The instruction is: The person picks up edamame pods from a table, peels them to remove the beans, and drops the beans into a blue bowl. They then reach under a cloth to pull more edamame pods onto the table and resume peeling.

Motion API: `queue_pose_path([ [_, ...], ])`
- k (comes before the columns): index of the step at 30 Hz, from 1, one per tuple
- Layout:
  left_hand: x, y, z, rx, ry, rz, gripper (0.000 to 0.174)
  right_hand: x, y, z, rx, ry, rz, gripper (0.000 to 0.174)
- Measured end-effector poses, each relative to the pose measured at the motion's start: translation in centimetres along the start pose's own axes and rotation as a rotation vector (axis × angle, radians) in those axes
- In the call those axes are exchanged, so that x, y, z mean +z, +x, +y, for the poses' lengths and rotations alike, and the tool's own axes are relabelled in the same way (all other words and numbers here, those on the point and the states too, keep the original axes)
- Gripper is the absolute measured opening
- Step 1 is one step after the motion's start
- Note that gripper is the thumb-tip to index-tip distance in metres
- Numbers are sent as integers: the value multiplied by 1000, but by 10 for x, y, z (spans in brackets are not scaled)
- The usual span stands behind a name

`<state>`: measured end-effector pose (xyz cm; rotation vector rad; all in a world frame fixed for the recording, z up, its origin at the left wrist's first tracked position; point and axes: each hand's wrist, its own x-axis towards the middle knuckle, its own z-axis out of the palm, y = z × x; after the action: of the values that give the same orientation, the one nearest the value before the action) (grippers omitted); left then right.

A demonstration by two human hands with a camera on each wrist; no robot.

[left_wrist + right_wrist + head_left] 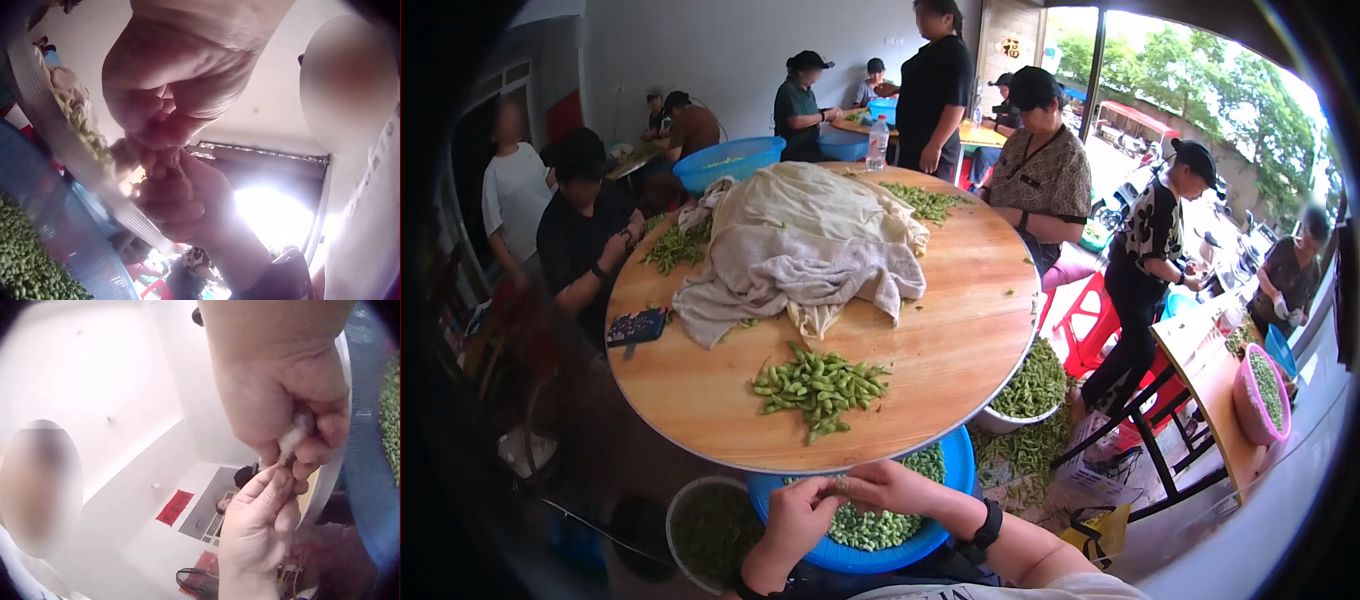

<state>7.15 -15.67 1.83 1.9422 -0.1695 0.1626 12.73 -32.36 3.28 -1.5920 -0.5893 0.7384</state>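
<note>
My left hand (798, 518) and right hand (897, 489) meet at the fingertips, in front of the round table and over a blue basin (962, 470) of shelled green beans (878, 530). Between them, in the right wrist view, is a small pale thing (291, 442), mostly hidden; I cannot tell its kind. The curled fingers of my right hand (281, 381) hold it, while the thumb and fingers of my left hand (253, 519) pinch at its lower end. The left wrist view shows the fingers closely bunched together. A pile of green bean pods (820, 388) lies on the table just beyond.
Cream cloths (800, 250) cover a large heap on the round wooden table (700, 400). A dark phone (636, 327) lies at its left edge. Buckets of pods (1032, 385) and of dark contents (715, 530) stand either side of the basin. Several people work around the room.
</note>
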Motion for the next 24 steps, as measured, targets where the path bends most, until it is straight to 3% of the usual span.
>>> queue_pose_path([
  [7,11,-7,-7,-5,58,58,11,-1,-10,5,145,297,-69,33],
  [24,18,-13,-9,134,237,202,6,9,-2,24,59,72,53,28],
])
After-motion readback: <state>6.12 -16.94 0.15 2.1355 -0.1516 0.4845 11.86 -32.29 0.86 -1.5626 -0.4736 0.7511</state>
